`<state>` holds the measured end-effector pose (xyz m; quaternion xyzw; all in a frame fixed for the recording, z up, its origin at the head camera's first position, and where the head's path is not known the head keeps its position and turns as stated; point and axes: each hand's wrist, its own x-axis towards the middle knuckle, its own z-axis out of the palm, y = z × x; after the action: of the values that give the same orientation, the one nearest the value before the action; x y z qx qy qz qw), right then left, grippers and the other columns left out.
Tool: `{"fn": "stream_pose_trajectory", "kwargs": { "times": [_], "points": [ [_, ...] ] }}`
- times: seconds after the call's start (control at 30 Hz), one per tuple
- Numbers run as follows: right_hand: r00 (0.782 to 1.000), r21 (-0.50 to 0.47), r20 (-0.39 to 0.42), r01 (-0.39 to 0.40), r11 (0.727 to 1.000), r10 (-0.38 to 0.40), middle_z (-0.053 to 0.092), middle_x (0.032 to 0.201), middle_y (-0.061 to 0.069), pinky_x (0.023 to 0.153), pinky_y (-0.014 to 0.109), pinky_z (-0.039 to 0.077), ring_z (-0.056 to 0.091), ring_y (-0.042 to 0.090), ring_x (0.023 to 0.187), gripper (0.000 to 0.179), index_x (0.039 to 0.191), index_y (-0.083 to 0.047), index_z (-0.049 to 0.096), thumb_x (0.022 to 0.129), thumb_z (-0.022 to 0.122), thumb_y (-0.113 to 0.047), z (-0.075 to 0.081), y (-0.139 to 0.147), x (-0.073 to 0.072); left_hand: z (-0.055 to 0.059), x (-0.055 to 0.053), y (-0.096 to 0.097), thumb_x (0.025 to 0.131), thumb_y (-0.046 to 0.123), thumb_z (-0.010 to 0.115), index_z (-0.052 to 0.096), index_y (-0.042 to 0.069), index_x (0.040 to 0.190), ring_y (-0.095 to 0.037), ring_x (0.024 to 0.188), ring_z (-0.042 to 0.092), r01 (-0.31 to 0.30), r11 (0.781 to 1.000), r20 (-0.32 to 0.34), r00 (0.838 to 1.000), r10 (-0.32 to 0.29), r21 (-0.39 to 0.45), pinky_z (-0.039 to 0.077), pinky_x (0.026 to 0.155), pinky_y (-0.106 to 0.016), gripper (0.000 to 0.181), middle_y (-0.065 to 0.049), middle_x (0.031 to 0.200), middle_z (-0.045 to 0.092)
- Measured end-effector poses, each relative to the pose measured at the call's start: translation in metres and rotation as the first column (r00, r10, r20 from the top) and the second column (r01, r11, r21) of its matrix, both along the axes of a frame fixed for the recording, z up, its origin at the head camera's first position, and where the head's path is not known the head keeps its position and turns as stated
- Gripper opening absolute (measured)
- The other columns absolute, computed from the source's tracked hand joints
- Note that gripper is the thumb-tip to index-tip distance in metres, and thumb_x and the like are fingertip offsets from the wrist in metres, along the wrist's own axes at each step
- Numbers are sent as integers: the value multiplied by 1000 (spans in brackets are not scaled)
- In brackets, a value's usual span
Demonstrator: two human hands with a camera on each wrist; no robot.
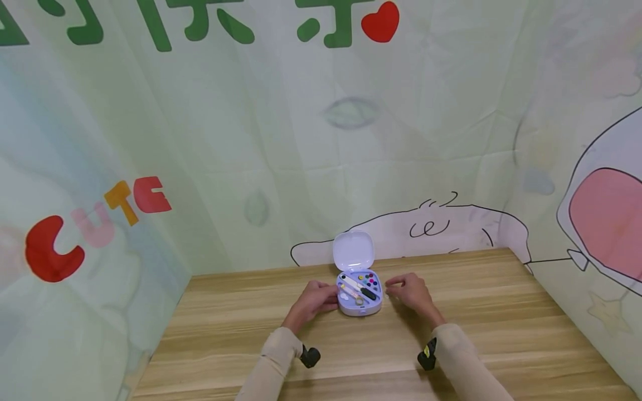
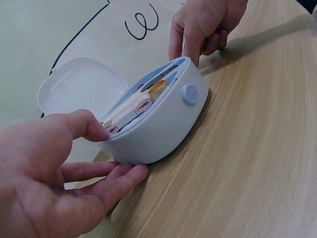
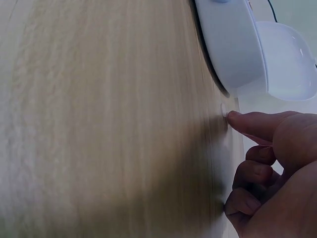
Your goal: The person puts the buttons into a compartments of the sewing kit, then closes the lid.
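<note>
A white sewing kit box (image 1: pixel 360 312) sits on the table with its lid (image 1: pixel 353 250) raised at the back. In its blue tray lie a gold thimble (image 2: pixel 158 89), a pinkish folded tape measure (image 2: pixel 142 104), a black-handled tool (image 1: pixel 368 293) and several coloured round pieces (image 1: pixel 371 280). My left hand (image 1: pixel 317 298) holds the box's left side, thumb on the rim and fingertips low against the base. Beyond the right side, my right hand (image 1: pixel 413 292) reaches down with thumb extended and outer fingers bent. Its thumb tip meets a small pale piece (image 3: pixel 224 110) on the tabletop.
The wood-grain table (image 1: pixel 241 312) ends at a printed cloth backdrop (image 1: pixel 276 167) close behind the raised lid. Both forearms come in from the front, each with a black device (image 1: pixel 310 356) strapped at the wrist.
</note>
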<state>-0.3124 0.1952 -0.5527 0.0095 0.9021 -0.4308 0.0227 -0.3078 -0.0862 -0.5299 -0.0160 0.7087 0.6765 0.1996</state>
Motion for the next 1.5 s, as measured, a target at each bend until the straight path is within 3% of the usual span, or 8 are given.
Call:
{"fn": "stream_pose_trajectory", "kwargs": {
  "times": [0.2,0.47,0.77,1.1,1.5],
  "points": [
    [999,55,-21,-27,998,29,76,109,13,68,32,48,61,22,86,14,101,-8,82,89,78,-13,1,-1,2,-1,0,0,97,4,61,63,-16,111,-20,86,70,3,1000,-1,1000,-3,-5,64,85,-37,25,-16,99,73],
    [1000,55,-11,-27,998,28,77,107,14,63,29,43,57,20,80,12,99,-8,83,90,78,-12,1,-3,2,-1,-1,-1,96,4,62,64,-16,111,-20,86,70,3,1000,-1,1000,-3,-5,64,84,-36,25,-16,99,73],
    [1000,58,16,-15,998,14,76,95,6,60,28,43,55,20,75,9,95,-8,83,89,77,-11,3,-4,1,-4,0,1,96,3,60,63,-16,110,-18,84,69,-1,1000,-13,1000,1,14,64,83,-35,24,-16,97,72],
    [994,79,106,9,997,-17,68,84,3,64,30,46,57,23,78,6,90,-9,79,91,77,-15,8,-4,0,-3,1,0,97,4,62,62,-18,113,-20,86,70,5,1000,-31,1000,-4,8,63,86,-40,28,-17,100,74],
    [985,84,165,39,996,-53,61,76,7,58,28,44,55,23,70,18,81,-7,69,93,78,-18,7,-3,3,-2,1,1,97,4,61,63,-18,113,-20,87,70,0,1000,-24,1000,0,7,64,85,-38,27,-17,99,73]
  ]
}}
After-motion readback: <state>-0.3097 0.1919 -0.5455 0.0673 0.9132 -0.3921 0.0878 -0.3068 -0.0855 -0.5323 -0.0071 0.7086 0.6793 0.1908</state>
